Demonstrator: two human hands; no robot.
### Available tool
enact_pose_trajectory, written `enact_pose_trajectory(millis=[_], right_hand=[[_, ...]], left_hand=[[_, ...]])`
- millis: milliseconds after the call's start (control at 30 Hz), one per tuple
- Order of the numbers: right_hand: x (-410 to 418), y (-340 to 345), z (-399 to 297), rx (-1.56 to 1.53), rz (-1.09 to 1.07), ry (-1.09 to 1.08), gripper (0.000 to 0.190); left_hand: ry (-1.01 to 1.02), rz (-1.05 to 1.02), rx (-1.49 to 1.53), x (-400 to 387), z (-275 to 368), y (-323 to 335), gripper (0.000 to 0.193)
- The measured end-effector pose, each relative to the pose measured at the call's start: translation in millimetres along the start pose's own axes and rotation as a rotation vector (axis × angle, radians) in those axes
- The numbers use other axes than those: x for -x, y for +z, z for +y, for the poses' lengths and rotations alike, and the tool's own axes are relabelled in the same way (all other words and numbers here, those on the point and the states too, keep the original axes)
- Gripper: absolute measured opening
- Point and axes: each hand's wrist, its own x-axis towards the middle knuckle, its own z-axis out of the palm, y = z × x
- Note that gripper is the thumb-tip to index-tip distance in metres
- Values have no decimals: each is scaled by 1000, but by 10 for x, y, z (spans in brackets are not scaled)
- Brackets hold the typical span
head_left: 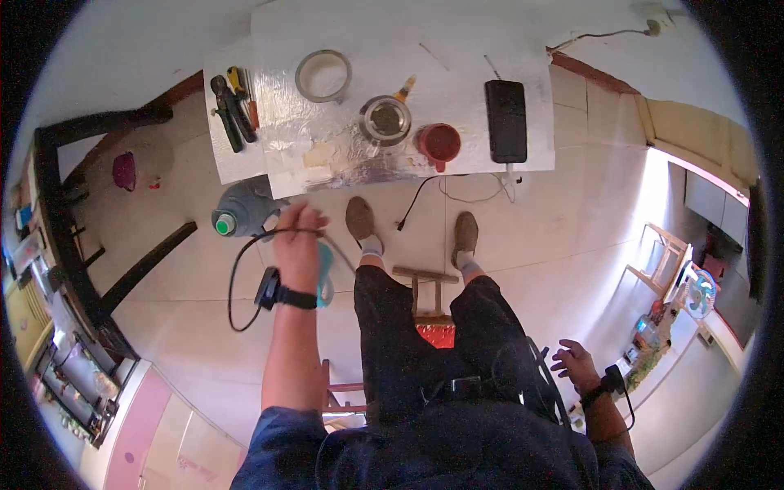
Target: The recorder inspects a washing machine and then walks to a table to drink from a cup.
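Observation:
My left hand (299, 233) is raised over the floor just in front of the sheet-covered table (288, 159), blurred, fingers curled; whether it holds anything cannot be told. A black cable loops from its wrist device across it. My right hand (574, 364) hangs at the right, fingers apart, holding nothing. On the table lie a roll of tape (323, 76), a round metal container (386, 120) beside a yellow-orange handle (405, 89), a red mug (440, 143) and a black phone (507, 121) with a cable plugged in. Pliers (231, 116) and screwdrivers (250, 98) lie at the table's left.
A grey container with a green cap (225, 225) stands under the table's left corner, near a teal object (324, 275). Loose cables (468, 197) hang at the front edge. A wooden stool (427, 294) is between my legs. A fan (699, 294) stands far right.

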Motion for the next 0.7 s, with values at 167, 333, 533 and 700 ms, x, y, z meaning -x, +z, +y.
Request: enact_pose_trajectory(millis=[167, 333, 533, 700], right_hand=[[11, -225, 206, -95, 18, -29, 41], [-15, -429, 557, -246, 55, 6, 42], [-28, -465, 834, -278, 61, 44, 43], [-16, -480, 947, -320, 56, 56, 44]], left_hand=[[103, -141, -187, -53, 292, 770, 32], [-23, -85, -181, -236, 241, 1115, 32], [-20, -100, -114, -401, 164, 1196, 22], [-16, -182, -109, -487, 125, 1158, 21]])
